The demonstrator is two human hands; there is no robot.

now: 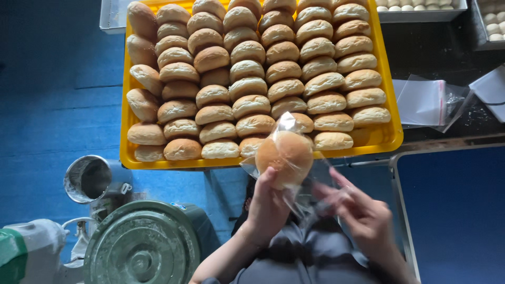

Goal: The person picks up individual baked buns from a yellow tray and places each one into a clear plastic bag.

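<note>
My left hand (pixel 269 206) grips a round brown bun (pixel 286 155) wrapped in a clear plastic bag (pixel 307 181), holding it up in front of me just below the tray. My right hand (pixel 357 210) is blurred and pinches the loose lower right part of that same bag. A yellow tray (pixel 125 121) beyond my hands is filled with several rows of similar buns (pixel 247 87), packed close together.
A stack of clear plastic bags (pixel 423 102) lies right of the tray on a dark table. Trays of pale dough pieces (pixel 421 6) sit at the top right. A green round lid (pixel 142 247) and a metal cup (pixel 88 179) are at lower left.
</note>
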